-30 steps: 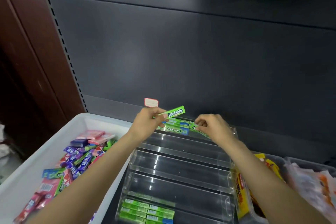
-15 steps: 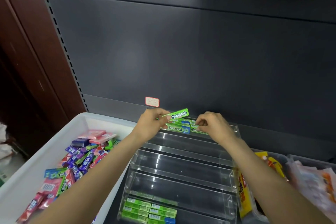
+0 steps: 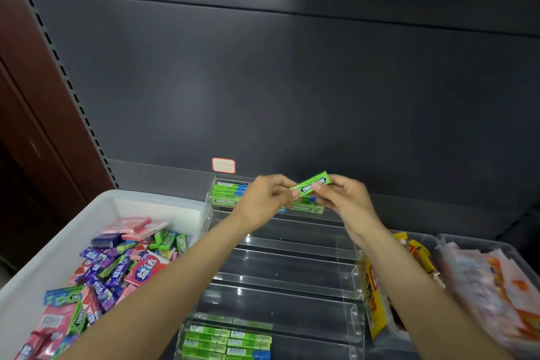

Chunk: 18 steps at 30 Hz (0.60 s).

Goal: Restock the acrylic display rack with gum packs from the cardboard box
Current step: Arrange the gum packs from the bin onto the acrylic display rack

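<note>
both hands pinch one green gum pack (image 3: 313,183) above the far top tier of the acrylic rack (image 3: 280,275), left hand (image 3: 264,199) at its near end, right hand (image 3: 340,197) mid-pack; it looks light, stiff and slick-wrapped, best held by its long edges.

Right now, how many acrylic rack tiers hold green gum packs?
2: the top tier of the clear acrylic display rack, behind both hands, and the bottom front tier. Hands may hide more packs.

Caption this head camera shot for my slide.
Both hands hold a green Doublemint pack above the acrylic rack's top tier.
</note>
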Available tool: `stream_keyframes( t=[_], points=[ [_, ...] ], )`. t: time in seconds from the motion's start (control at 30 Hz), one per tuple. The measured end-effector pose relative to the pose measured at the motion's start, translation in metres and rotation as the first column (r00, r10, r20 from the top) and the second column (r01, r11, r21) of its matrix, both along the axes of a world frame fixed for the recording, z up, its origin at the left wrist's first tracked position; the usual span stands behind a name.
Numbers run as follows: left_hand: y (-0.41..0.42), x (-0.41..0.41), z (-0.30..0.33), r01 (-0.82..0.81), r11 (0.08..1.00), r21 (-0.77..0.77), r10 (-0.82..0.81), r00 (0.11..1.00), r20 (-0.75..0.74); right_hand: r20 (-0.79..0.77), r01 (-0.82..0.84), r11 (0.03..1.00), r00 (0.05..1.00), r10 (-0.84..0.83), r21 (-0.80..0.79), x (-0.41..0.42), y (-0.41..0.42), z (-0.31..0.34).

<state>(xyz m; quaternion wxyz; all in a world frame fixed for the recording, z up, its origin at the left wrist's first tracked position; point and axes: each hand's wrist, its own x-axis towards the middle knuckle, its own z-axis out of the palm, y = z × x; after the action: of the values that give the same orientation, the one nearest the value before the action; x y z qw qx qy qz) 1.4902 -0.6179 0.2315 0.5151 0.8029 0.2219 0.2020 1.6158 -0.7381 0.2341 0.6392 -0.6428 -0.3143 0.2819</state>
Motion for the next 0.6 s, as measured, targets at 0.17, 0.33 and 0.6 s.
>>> stream_keyframes(
  t=[0.17,0.33,0.6],
  points=[
    [0.014,-0.005,-0.006,0.006,0.88,0.475,0.106,0.972,-0.209,0.33,0.093,0.996,0.94,-0.083,-0.015,0.027,-0.003,0.012],
    [0.022,-0.019,-0.023,0.154,0.692,0.705,0.21,0.892,-0.401,0.743,0.147,0.912,0.636,0.209,-0.383,0.031,0.002,0.009],
    [0.025,-0.025,-0.032,0.221,0.687,0.692,0.198,0.86,-0.471,0.809,0.134,0.884,0.482,0.337,-0.448,0.009,0.022,-0.011]
  ],
)
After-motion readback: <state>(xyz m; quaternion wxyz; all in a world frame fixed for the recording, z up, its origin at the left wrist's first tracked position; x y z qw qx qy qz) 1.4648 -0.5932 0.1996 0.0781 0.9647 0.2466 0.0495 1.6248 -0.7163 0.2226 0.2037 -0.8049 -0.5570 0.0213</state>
